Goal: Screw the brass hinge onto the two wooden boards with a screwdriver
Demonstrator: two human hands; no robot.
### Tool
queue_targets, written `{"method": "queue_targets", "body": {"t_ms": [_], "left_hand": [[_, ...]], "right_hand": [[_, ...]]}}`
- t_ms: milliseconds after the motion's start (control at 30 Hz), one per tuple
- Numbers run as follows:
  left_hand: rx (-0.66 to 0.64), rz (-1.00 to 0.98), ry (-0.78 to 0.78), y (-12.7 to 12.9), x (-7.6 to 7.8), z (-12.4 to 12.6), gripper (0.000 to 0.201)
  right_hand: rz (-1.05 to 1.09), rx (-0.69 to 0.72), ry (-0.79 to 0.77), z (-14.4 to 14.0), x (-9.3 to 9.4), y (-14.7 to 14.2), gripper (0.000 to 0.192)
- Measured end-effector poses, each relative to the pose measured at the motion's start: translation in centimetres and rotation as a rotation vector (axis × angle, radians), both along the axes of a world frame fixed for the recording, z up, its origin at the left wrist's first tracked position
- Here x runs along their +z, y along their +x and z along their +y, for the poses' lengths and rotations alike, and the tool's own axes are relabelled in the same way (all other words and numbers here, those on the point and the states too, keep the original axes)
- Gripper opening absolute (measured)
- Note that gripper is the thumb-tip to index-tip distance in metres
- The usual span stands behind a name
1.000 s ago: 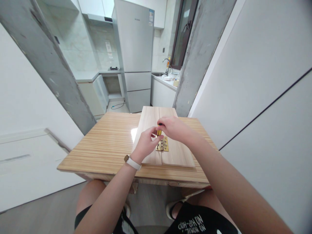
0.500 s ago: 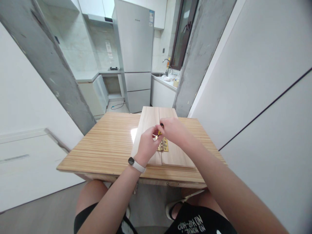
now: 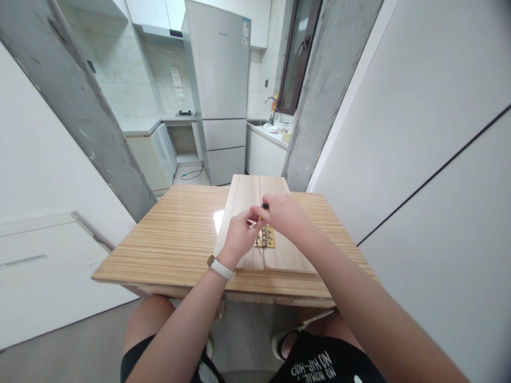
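Bright, even indoor light — daylight seemingly enters through the window (image 3: 295,53) at upper centre. A white glare patch sits on the table (image 3: 175,234) mid-frame. Shadows are soft; wide-angle distortion bends the frame edges, corners darkening slightly.

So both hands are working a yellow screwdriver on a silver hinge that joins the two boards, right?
Not quite: the hinge is brass-coloured, not silver, as the head view shows. The left hand and right hand do meet at the yellow screwdriver over the two boards.

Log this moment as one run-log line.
right hand: holds screwdriver upright over hinge | left hand: steadies tip, grip closed | hinge: spans seam of boards on table
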State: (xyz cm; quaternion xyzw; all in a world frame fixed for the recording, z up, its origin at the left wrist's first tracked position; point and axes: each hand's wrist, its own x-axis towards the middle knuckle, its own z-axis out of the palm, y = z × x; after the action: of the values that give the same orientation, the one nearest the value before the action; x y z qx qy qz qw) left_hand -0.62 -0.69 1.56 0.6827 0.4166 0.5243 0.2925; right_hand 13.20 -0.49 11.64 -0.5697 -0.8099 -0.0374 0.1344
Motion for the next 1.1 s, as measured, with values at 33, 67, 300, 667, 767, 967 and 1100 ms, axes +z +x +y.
{"method": "queue_targets", "body": {"t_ms": [33, 67, 300, 667, 767, 967, 1100], "left_hand": [[-0.033, -0.010, -0.015, -0.2, 0.0, 0.2, 0.009], [-0.069, -0.021, -0.029, -0.4, 0.0, 0.5, 0.010], [-0.358, -0.111, -0.185, -2.0, -0.4, 2.3, 0.023], [-0.327, -0.050, -0.135, -2.6, 0.0, 1.5, 0.028], [-0.183, 0.007, -0.080, -2.3, -0.1, 0.8, 0.023], [-0.006, 0.019, 0.009, -1.3, -0.4, -0.1, 0.014], [0.063, 0.035, 0.035, -0.6, -0.5, -0.5, 0.012]], "right_hand": [[0.051, 0.053, -0.029, 0.0, 0.3, 0.4, 0.031], [0.103, 0.116, -0.057, -0.1, 0.7, 0.8, 0.025], [0.232, 0.405, -0.228, -0.4, 1.9, 2.0, 0.020], [0.241, 0.353, -0.077, 0.5, 0.2, 1.3, 0.015], [0.213, 0.308, -0.039, 0.2, 0.0, 0.8, 0.013], [0.162, 0.200, 0.017, -0.3, -0.6, -0.1, 0.017], [0.106, 0.099, 0.041, -0.5, -1.0, -0.8, 0.027]]}}
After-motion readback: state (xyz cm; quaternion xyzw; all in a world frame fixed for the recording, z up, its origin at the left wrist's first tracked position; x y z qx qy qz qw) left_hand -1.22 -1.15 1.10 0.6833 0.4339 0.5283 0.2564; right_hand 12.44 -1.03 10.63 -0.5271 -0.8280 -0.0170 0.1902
